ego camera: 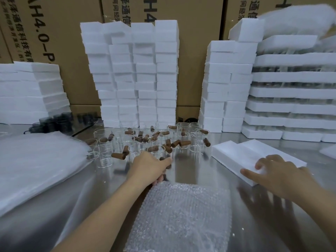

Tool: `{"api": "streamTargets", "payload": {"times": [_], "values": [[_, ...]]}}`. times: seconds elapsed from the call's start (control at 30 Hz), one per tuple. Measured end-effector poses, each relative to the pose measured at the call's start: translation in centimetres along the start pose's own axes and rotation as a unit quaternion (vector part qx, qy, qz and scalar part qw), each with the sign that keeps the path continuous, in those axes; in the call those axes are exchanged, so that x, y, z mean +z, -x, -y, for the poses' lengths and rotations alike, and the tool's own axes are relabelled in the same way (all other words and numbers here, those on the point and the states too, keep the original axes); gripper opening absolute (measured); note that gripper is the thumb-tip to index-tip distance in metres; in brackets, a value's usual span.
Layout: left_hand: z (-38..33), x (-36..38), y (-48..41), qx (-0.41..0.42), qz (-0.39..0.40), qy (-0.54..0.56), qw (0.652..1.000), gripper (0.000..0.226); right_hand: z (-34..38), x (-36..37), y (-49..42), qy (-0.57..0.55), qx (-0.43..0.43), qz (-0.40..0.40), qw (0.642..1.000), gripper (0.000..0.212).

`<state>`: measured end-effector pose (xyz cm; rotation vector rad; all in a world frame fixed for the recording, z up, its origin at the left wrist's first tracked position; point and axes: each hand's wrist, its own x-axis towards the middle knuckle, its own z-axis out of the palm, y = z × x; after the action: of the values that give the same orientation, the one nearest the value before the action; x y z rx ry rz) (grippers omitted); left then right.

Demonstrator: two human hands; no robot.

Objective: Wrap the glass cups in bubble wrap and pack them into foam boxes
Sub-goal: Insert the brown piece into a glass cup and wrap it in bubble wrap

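Reaching for the nearest glass cup (160, 155), front of the cluster just beyond the bubble wrap (181, 215): your left hand (151, 166) curls at it, hold unconfirmed. Grasp the body, not the brown handle (153, 148). Right hand (272, 171), fingers spread, rests on the foam box (236, 151).

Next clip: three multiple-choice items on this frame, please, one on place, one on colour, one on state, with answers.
1. The bubble wrap sheet lies: A on the table nearest the camera; B atop a foam stack; C inside a carton.
2. The stubby pieces among the glass cups are: A blue; B brown; C white.
3. The right hand: A lifts a cup; B touches a foam box; C hangs idle.
Answers: A, it lies flat on the table; B, brown shows against clear glass; B, its fingers rest on the box.
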<state>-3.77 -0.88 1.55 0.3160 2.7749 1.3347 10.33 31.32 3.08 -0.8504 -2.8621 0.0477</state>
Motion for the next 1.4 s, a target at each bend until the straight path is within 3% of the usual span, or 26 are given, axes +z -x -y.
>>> {"api": "streamTargets", "payload": {"times": [0.23,0.4,0.5,0.6,0.7,0.83,1.0,1.4], "values": [[-0.5,-1.1,0.3,-0.072,0.067,0.209,0.973,0.039,0.3,0.1,0.3,-0.022,0.005,-0.005,1.0,0.07],[-1.5,-1.9,1.2,-0.023,0.109,0.262,0.959,0.04,0.6,-0.4,1.1,-0.015,0.005,-0.017,1.0,0.07],[-2.5,-1.3,2.7,0.031,0.116,0.291,0.949,0.04,2.1,-1.4,2.0,-0.02,-0.038,-0.107,0.993,0.063],[-3.9,-0.5,4.6,0.121,0.056,0.314,0.94,0.032,5.0,-2.6,4.0,-0.106,-0.123,-0.166,0.973,0.048],[-5.2,-0.1,5.8,0.217,-0.013,0.331,0.918,0.019,8.1,-2.2,6.7,-0.118,-0.195,-0.14,0.964,0.048],[-5.4,0.1,6.6,0.275,-0.045,0.345,0.896,0.017,10.6,-0.1,8.8,-0.097,-0.263,-0.077,0.957,0.048],[-5.3,0.4,6.5,0.302,-0.034,0.324,0.896,0.025,10.9,1.2,9.0,-0.07,-0.294,-0.02,0.953,0.048],[-5.3,0.2,6.7,0.311,-0.028,0.326,0.892,0.018,10.7,1.3,8.9,-0.076,-0.297,-0.016,0.952,0.048]]}}
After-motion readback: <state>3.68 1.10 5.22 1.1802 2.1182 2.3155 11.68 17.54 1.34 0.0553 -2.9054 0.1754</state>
